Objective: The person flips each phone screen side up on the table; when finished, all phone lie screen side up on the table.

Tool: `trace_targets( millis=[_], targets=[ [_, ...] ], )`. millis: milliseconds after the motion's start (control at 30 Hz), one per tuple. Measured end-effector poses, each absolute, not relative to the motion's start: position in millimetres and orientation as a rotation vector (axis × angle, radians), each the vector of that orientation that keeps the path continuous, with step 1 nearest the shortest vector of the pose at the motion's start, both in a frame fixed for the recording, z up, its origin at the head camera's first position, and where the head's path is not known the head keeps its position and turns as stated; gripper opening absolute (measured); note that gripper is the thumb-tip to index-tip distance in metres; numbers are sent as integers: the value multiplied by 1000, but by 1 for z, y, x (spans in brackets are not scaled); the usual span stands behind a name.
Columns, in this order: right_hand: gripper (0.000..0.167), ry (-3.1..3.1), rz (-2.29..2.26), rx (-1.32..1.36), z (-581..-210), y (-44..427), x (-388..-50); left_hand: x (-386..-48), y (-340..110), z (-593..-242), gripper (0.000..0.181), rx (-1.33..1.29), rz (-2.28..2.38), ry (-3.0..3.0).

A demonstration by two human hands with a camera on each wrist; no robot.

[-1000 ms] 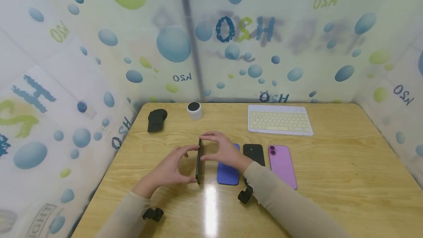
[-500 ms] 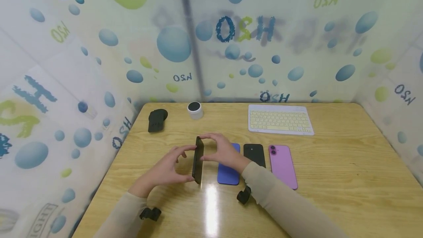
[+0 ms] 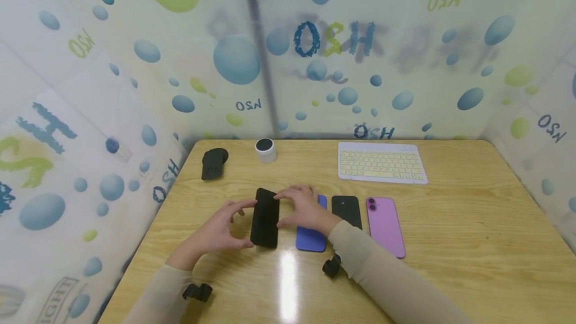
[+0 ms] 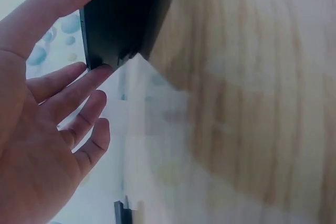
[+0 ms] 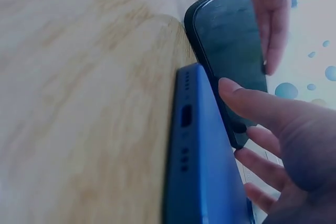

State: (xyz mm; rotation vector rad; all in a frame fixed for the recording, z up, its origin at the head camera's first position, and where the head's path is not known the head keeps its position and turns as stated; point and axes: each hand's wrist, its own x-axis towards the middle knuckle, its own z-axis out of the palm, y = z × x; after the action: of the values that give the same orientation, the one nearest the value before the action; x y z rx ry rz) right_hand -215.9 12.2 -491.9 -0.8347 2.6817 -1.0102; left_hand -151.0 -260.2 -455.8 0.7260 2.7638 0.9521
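A black smartphone (image 3: 265, 218) stands tilted above the wooden table, its dark screen facing up toward me. My left hand (image 3: 216, 231) holds its left edge, thumb near the bottom corner and index finger near the top; the other fingers hang loosely bent. On the opposite long edge, my right hand (image 3: 308, 209) has its thumb on the side and fingertips at the top corner. Beneath the right hand lies a blue phone (image 3: 310, 238), partly covered. In the right wrist view, that blue phone (image 5: 191, 145) shows its port end, close to the black one.
To the right lie another black phone (image 3: 345, 209), partly hidden by the right forearm, and a pink phone (image 3: 385, 226). A white keyboard (image 3: 381, 163), a white jar with a dark lid (image 3: 265, 151) and a black device (image 3: 213, 164) stand toward the back of the table (image 3: 472, 214).
The black smartphone has turned from nearly on edge to leaning left, so its screen shows. My left hand has shifted left with it; the right hand has moved only slightly.
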Motion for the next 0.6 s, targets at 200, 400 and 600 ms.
trace_targets(
  millis=[200, 400, 600],
  targets=[
    [71, 2701, -958, -840, -490, 15, -218, -155, -262, -462, 98, 713, 894, 2790],
    [73, 2688, -926, -837, -489, 19, -220, -159, -260, -463, 98, 685, 827, 2805],
    [74, 2685, -899, -834, -488, 20, -221, -163, -256, -463, 97, 697, 771, 2815]
  ],
)
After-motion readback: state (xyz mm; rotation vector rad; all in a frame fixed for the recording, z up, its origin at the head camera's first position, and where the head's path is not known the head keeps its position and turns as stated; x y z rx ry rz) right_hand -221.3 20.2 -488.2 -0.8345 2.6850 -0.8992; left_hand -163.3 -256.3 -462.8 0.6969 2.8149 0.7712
